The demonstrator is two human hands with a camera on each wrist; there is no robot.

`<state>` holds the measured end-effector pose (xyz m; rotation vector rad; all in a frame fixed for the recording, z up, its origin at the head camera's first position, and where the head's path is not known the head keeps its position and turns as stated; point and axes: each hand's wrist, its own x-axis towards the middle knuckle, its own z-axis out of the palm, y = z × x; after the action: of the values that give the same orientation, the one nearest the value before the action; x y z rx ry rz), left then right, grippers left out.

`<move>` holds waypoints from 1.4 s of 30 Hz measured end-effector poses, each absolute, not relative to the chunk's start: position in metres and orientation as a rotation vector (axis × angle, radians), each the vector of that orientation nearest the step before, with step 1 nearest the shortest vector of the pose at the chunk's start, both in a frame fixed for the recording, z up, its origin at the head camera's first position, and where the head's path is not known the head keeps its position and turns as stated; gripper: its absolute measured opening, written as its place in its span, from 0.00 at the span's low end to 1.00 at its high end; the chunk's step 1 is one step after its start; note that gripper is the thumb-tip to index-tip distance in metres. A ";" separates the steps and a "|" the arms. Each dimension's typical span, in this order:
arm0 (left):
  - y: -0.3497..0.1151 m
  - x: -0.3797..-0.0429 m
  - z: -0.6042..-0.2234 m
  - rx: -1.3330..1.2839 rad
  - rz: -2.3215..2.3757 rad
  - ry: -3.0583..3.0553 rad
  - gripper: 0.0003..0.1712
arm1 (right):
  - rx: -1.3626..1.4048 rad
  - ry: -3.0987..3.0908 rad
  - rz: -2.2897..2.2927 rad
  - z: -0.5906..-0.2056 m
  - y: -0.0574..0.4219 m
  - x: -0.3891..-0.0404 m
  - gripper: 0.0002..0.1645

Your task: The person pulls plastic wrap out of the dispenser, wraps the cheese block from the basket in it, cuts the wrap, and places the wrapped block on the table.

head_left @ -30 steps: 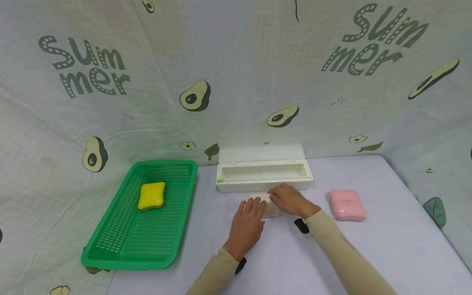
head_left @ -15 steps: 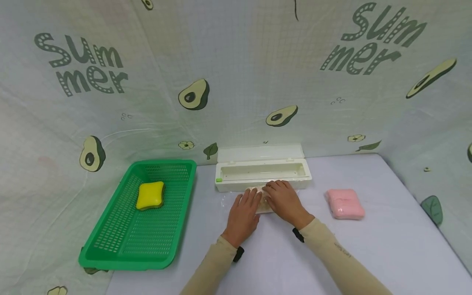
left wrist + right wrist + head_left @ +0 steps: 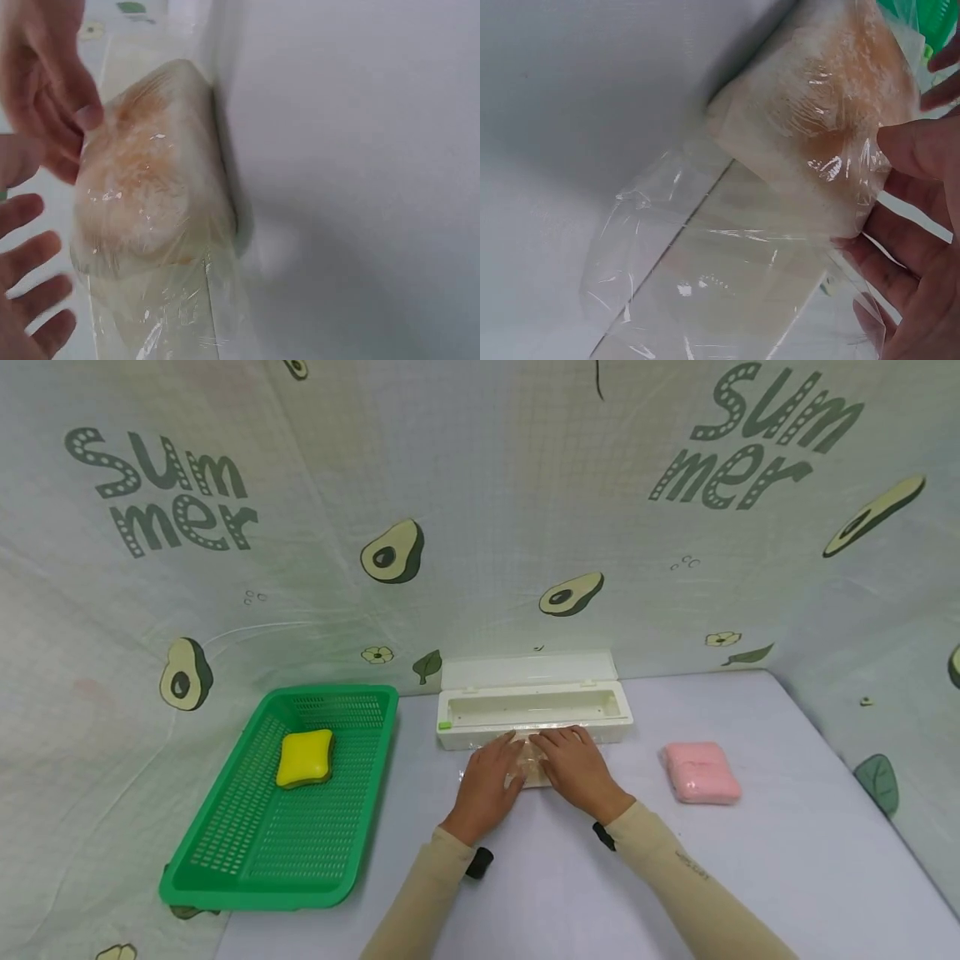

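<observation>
A pale block with a browned top, like bread (image 3: pixel 142 172), lies under clear plastic film (image 3: pixel 675 262) in front of a white film dispenser (image 3: pixel 534 733), its lid raised. In the left wrist view, the fingers of my left hand (image 3: pixel 483 785) are loose and spread, beside the bread's far corner. My right hand (image 3: pixel 581 772) holds the bread's far edge: its thumb (image 3: pixel 919 146) is on the browned top and its fingers lie along the far side, over the film. In the head view both hands partly hide the bread.
A green basket (image 3: pixel 367 827) stands on the left with a yellow pillow-shaped block (image 3: pixel 303 758) inside. On the right of the table lies a pink block (image 3: pixel 702 772) in clear film. A patterned cloth (image 3: pixel 480 468) hangs behind the table.
Both hands have moved forward, bringing the bread up against the dispenser's front. My left hand, earlier flat on top of the bread, has shifted left and forward to its far corner.
</observation>
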<state>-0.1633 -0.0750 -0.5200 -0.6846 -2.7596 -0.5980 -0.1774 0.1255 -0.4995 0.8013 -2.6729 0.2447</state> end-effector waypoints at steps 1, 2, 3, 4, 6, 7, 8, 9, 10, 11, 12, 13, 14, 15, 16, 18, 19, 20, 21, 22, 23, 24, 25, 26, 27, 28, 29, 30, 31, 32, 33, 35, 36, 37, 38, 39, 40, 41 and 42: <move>-0.077 -0.164 -0.518 -0.635 -0.672 -2.728 0.29 | 0.803 -2.675 0.253 -0.500 0.125 -0.178 0.25; -0.079 -0.165 -0.517 -0.566 -0.730 -2.692 0.27 | 0.805 -2.678 0.260 -0.500 0.125 -0.178 0.25; -0.082 -0.167 -0.516 -0.482 -0.781 -2.651 0.25 | 0.805 -2.685 0.261 -0.500 0.125 -0.178 0.25; -0.085 -0.169 -0.515 -0.389 -0.827 -2.604 0.24 | 0.806 -2.694 0.264 -0.500 0.124 -0.178 0.25; -0.093 -0.173 -0.512 -0.193 -0.944 -2.514 0.24 | 0.806 -2.711 0.271 -0.500 0.124 -0.178 0.26; -0.098 -0.176 -0.511 -0.107 -0.988 -2.480 0.26 | 0.807 -2.717 0.276 -0.500 0.124 -0.178 0.25; -0.102 -0.178 -0.511 -0.031 -1.028 -2.456 0.28 | 0.807 -2.724 0.278 -0.500 0.123 -0.178 0.25; -0.106 -0.181 -0.510 0.025 -1.069 -2.435 0.29 | 0.806 -2.728 0.283 -0.501 0.124 -0.178 0.25; -0.110 -0.183 -0.510 0.068 -1.105 -2.427 0.32 | 0.806 -2.731 0.287 -0.501 0.124 -0.178 0.25; -0.114 -0.185 -0.510 0.098 -1.135 -2.434 0.34 | 0.805 -2.733 0.289 -0.501 0.124 -0.178 0.25; -0.118 -0.187 -0.510 0.117 -1.148 -2.449 0.36 | 0.805 -2.734 0.292 -0.502 0.125 -0.178 0.25; -0.120 -0.189 -0.511 0.126 -1.161 -2.466 0.38 | 0.802 -2.738 0.295 -0.502 0.125 -0.178 0.25; -0.123 -0.190 -0.512 0.134 -1.172 -2.482 0.39 | 0.800 -2.743 0.297 -0.502 0.125 -0.178 0.25; -0.125 -0.192 -0.514 0.138 -1.177 -2.498 0.40 | 0.798 -2.746 0.303 -0.502 0.125 -0.178 0.25; -0.127 -0.194 -0.516 0.138 -1.181 -2.512 0.41 | 0.797 -2.750 0.309 -0.502 0.125 -0.179 0.25; -0.130 -0.197 -0.520 0.134 -1.173 -2.539 0.44 | 0.793 -2.757 0.328 -0.502 0.125 -0.179 0.26; -0.131 -0.199 -0.521 0.128 -1.172 -2.546 0.44 | 0.792 -2.761 0.340 -0.502 0.125 -0.179 0.26; -0.132 -0.200 -0.523 0.123 -1.163 -2.548 0.45 | 0.792 -2.764 0.356 -0.502 0.125 -0.179 0.26; -0.133 -0.201 -0.524 0.117 -1.163 -2.552 0.45 | 0.790 -2.767 0.368 -0.501 0.124 -0.179 0.26; -0.134 -0.202 -0.525 0.112 -1.164 -2.555 0.45 | 0.789 -2.770 0.376 -0.501 0.124 -0.178 0.27; -0.135 -0.203 -0.526 0.108 -1.167 -2.558 0.46 | 0.790 -2.772 0.383 -0.501 0.124 -0.178 0.27; -0.136 -0.203 -0.527 0.105 -1.170 -2.561 0.46 | 0.789 -2.775 0.386 -0.500 0.124 -0.178 0.27; -0.136 -0.204 -0.528 0.102 -1.174 -2.565 0.46 | 0.790 -2.774 0.382 -0.500 0.124 -0.178 0.27; -0.136 -0.205 -0.529 0.100 -1.174 -2.571 0.46 | 0.787 -2.777 0.380 -0.500 0.124 -0.179 0.27; -0.137 -0.206 -0.530 0.098 -1.177 -2.578 0.46 | 0.785 -2.781 0.370 -0.500 0.124 -0.179 0.27; -0.137 -0.206 -0.531 0.096 -1.175 -2.584 0.47 | 0.784 -2.781 0.360 -0.500 0.124 -0.179 0.27; -0.137 -0.207 -0.531 0.091 -1.172 -2.587 0.47 | 0.782 -2.781 0.352 -0.500 0.124 -0.179 0.27; -0.137 -0.207 -0.532 0.080 -1.162 -2.590 0.47 | 0.780 -2.782 0.347 -0.501 0.123 -0.179 0.27; -0.137 -0.208 -0.533 0.071 -1.147 -2.598 0.48 | 0.780 -2.778 0.343 -0.501 0.123 -0.179 0.27; -0.137 -0.209 -0.534 0.063 -1.130 -2.605 0.49 | 0.778 -2.782 0.347 -0.501 0.123 -0.179 0.27; -0.137 -0.210 -0.534 0.053 -1.111 -2.608 0.49 | 0.782 -2.778 0.348 -0.501 0.123 -0.179 0.27; -0.138 -0.211 -0.535 0.040 -1.069 -2.619 0.50 | 0.788 -2.778 0.362 -0.501 0.123 -0.179 0.27; -0.138 -0.211 -0.536 0.037 -1.054 -2.624 0.50 | 0.791 -2.780 0.370 -0.500 0.123 -0.180 0.27; -0.138 -0.211 -0.537 0.042 -1.044 -2.628 0.50 | 0.793 -2.783 0.374 -0.500 0.123 -0.180 0.26; -0.137 -0.211 -0.537 0.046 -1.039 -2.625 0.50 | 0.795 -2.788 0.382 -0.499 0.122 -0.180 0.26; -0.137 -0.211 -0.537 0.054 -1.029 -2.623 0.49 | 0.797 -2.787 0.382 -0.498 0.122 -0.180 0.25; -0.137 -0.211 -0.538 0.066 -1.029 -2.625 0.49 | 0.795 -2.788 0.385 -0.496 0.122 -0.181 0.24; -0.137 -0.211 -0.538 0.078 -1.030 -2.623 0.49 | 0.792 -2.788 0.386 -0.495 0.121 -0.182 0.23; -0.136 -0.211 -0.538 0.091 -1.035 -2.622 0.49 | 0.788 -2.781 0.382 -0.493 0.120 -0.182 0.22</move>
<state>-0.2107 -0.1365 -0.5384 0.0913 -2.6222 -1.0351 -0.1822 0.1201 -0.4931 0.7882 -2.7805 0.3824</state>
